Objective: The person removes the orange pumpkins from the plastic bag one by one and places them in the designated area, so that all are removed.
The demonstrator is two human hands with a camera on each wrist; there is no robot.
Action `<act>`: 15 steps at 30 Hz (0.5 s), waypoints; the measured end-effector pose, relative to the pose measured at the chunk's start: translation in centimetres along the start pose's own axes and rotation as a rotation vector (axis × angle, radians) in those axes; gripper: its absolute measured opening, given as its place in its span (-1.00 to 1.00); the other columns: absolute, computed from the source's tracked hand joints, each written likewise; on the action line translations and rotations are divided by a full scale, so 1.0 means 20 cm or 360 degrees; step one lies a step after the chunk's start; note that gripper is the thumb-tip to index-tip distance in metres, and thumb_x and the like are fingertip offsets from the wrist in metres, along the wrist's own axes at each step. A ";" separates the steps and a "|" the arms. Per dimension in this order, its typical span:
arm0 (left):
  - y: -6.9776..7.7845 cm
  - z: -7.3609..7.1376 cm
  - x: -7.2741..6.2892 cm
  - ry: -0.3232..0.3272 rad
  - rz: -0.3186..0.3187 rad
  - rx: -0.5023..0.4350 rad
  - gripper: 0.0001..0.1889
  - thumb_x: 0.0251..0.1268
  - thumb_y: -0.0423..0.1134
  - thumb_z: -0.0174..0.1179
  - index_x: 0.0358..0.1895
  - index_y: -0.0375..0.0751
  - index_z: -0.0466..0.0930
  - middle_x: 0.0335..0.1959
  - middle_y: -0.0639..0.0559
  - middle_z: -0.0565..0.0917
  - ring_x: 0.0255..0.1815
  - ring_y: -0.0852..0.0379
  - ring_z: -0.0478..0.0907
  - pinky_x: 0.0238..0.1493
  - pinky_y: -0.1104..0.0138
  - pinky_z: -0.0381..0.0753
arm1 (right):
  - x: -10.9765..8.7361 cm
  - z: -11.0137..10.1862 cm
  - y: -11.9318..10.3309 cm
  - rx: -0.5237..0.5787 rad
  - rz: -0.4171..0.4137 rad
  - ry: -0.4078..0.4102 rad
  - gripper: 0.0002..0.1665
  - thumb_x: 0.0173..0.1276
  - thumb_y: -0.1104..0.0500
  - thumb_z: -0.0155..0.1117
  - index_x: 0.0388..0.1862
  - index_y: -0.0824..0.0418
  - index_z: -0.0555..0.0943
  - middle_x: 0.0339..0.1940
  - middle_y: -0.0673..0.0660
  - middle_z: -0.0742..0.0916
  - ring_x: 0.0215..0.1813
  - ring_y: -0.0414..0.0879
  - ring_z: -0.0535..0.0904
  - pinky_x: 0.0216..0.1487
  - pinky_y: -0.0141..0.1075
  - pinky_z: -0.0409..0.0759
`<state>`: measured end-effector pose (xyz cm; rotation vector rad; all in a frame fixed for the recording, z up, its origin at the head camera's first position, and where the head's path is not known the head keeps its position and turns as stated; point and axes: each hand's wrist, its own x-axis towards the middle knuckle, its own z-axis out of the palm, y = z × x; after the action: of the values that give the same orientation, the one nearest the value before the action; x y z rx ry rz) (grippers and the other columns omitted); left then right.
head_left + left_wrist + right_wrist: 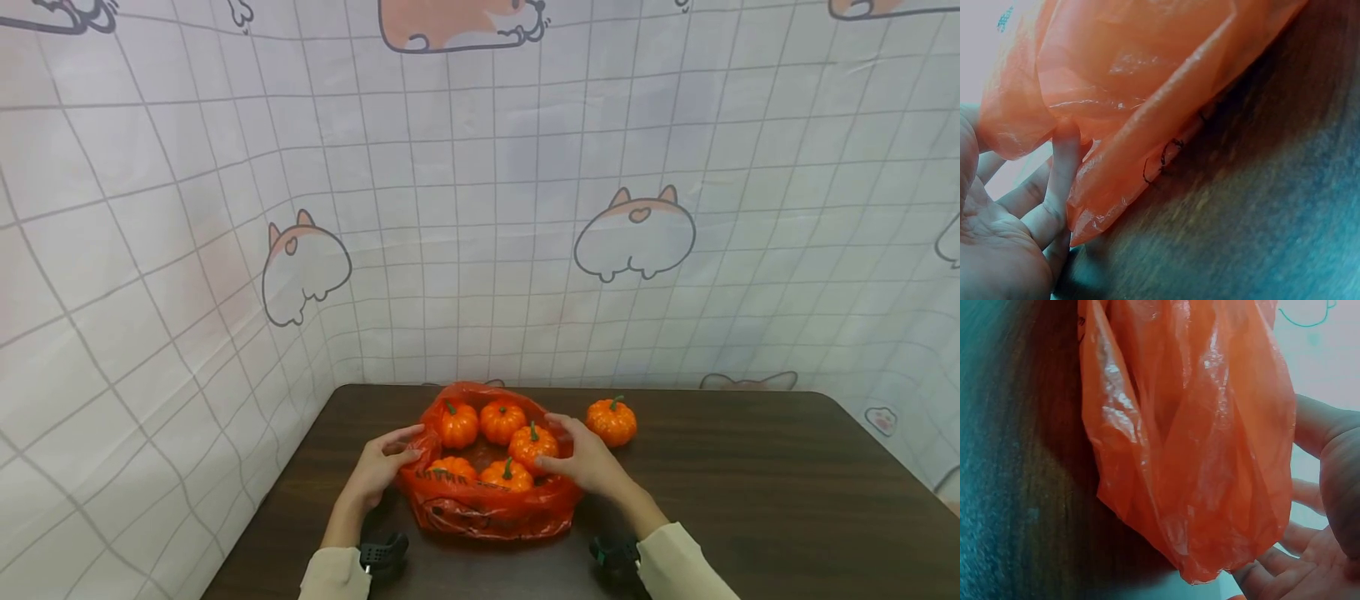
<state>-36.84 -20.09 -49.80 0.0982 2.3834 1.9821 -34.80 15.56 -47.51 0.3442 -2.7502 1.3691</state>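
Observation:
A red plastic bag [491, 512] with dark print sits on the table with its mouth spread wide. Inside lie several small orange pumpkins [502, 421] with green stems. My left hand [375, 468] is at the bag's left rim, its fingers spread; in the left wrist view a fingertip touches the thin plastic [1141, 69]. At the right rim is my right hand [592, 462], thumb reaching over the mouth beside a pumpkin [532, 446]. The right wrist view shows the bag's side [1191, 444] hanging between that thumb and the other fingers, partly hiding them.
Another orange pumpkin [611, 422] stands on the dark wooden table [750, 483], just beyond my right hand. A white gridded cloth [487, 208] with cartoon animals hangs behind the table and along its left side.

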 end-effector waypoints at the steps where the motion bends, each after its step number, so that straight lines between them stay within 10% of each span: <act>1: 0.00 0.00 0.00 0.0002 -0.0005 -0.0001 -0.56 0.40 -0.33 0.27 0.32 -0.14 0.61 -0.03 -0.21 0.69 -0.13 0.07 0.64 -0.14 0.25 0.67 | 0.00 0.00 0.01 -0.0005 -0.0004 -0.0001 -0.11 0.23 0.01 0.57 0.49 0.13 0.42 0.36 0.18 0.63 0.35 0.15 0.55 0.36 0.15 0.48; 15: -0.01 0.00 0.01 0.0002 -0.0002 0.0026 -0.57 0.38 -0.34 0.29 0.29 -0.12 0.64 -0.04 -0.20 0.69 -0.11 0.05 0.62 -0.14 0.26 0.65 | 0.02 0.01 0.04 -0.0051 -0.0048 -0.0081 -0.09 0.22 -0.05 0.57 0.50 0.14 0.42 0.46 0.19 0.55 0.40 0.18 0.51 0.40 0.20 0.42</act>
<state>-37.01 -20.08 -50.10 0.0958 2.3995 1.9632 -35.34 15.83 -48.17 0.4225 -2.7924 1.3258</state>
